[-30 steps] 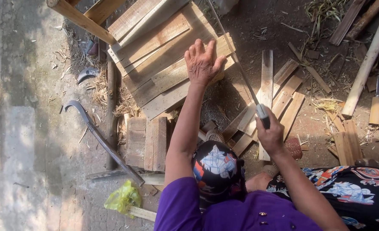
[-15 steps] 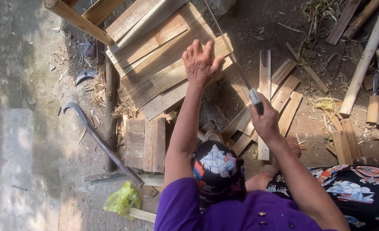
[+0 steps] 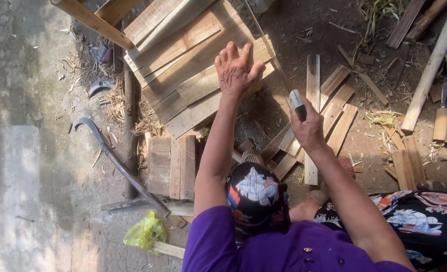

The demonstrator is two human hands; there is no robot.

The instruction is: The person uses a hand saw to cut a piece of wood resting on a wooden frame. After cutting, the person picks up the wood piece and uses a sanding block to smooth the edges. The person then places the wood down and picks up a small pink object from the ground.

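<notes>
A curved sickle (image 3: 113, 160) lies on the ground at left, a yellow-green bag (image 3: 145, 230) just below its handle. A pale pole (image 3: 431, 65) leans across the upper right corner, near 2 wooden-handled tools (image 3: 446, 121).

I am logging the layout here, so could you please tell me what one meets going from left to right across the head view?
Curved crowbar → yellow-green plastic bag → left hand on the plank panel → right hand gripping a saw handle → wooden-handled tools at the far right.
</notes>
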